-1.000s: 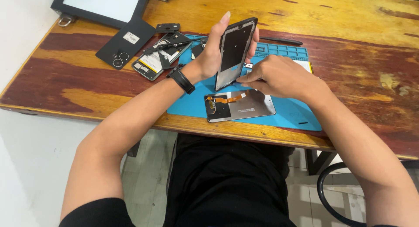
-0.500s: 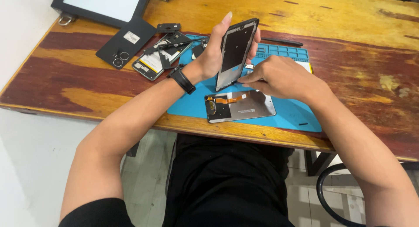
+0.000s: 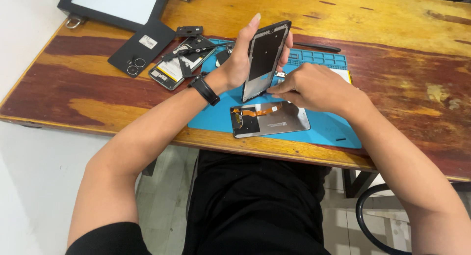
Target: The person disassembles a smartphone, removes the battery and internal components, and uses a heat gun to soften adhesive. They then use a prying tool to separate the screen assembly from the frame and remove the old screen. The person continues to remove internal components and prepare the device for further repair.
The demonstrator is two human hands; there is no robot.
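Left hand (image 3: 240, 63) grips a dark phone frame (image 3: 265, 58), held upright and tilted above the blue work mat (image 3: 324, 130). Right hand (image 3: 314, 88) sits at the frame's lower edge, fingertips pinched against it. A detached screen panel (image 3: 270, 118) with an orange flex cable lies face down on the mat, just near of both hands. An opened phone (image 3: 177, 63) and black back cover (image 3: 142, 48) lie far left on the wooden table (image 3: 402, 49).

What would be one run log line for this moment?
left hand: holds black rectangular phone frame upright | right hand: fingertips at frame's lower edge | grey display panel: flat on blue mat
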